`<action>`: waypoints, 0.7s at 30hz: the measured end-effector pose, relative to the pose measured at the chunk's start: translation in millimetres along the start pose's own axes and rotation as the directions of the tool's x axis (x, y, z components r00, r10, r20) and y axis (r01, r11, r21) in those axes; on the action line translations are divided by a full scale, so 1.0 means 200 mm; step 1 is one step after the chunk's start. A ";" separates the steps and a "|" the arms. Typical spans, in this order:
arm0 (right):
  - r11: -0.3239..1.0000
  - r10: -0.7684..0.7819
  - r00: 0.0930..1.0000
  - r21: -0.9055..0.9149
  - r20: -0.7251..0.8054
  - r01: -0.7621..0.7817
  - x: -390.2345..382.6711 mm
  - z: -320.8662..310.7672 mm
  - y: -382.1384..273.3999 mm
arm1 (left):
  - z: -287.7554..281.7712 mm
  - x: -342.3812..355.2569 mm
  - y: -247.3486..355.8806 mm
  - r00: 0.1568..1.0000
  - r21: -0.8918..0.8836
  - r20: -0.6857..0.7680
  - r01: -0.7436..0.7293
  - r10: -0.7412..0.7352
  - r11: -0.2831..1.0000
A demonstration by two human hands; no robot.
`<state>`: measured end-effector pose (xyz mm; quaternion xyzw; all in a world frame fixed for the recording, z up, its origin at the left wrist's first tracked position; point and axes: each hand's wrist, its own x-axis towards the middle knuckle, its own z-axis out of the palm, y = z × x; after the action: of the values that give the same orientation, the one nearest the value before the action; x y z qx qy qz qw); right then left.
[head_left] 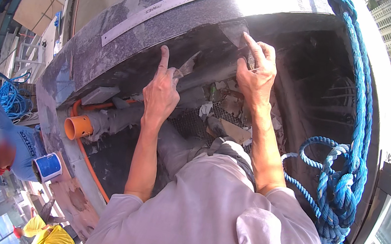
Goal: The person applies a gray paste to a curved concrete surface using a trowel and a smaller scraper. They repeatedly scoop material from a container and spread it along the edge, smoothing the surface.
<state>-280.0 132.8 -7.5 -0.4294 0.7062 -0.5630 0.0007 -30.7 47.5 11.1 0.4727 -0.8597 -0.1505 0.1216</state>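
Observation:
My left hand (161,91) is closed with the index finger stretched out along the stone's inner edge. From its thumb side sticks the pale, pointed blade of a putty knife (189,64); the handle is hidden in the palm. My right hand (257,75) is closed round another scraper, its index finger pointing forward. The broad flat blade of that scraper (234,32) lies against the underside of the dark grey stone ledge (132,37). A long metal carpenter's square (161,12) rests on top of the ledge, beyond both hands.
Thick blue rope (357,121) hangs in knots on my right. An orange pipe end (78,127) juts out on the left. Rubble (237,110) covers the pit floor. A blue-and-white bucket (48,166) stands near a person in blue (23,144); another wears yellow (54,238).

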 end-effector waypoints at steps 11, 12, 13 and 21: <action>0.998 -0.048 0.999 0.040 -0.003 0.048 0.03 0.01 0.01 | 0.00 0.01 0.02 1.000 -0.002 -0.005 -0.010 0.010 1.000; 0.997 -0.072 0.997 0.012 0.002 0.072 0.02 0.03 0.02 | 0.00 0.01 0.03 1.000 0.000 -0.006 -0.012 0.012 1.000; 0.995 -0.096 0.995 -0.015 0.008 0.096 0.02 0.04 0.04 | -0.01 0.01 0.03 1.000 0.002 -0.006 -0.014 0.014 1.000; 0.996 -0.003 0.992 0.088 0.123 -0.008 -0.04 0.10 -0.09 | 0.02 0.00 -0.02 1.000 -0.031 -0.013 -0.011 0.011 0.999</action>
<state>-254.2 122.4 -4.0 -0.4620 0.6796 -0.5662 0.0640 -29.9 46.7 5.3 0.4670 -0.8590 -0.1602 0.1353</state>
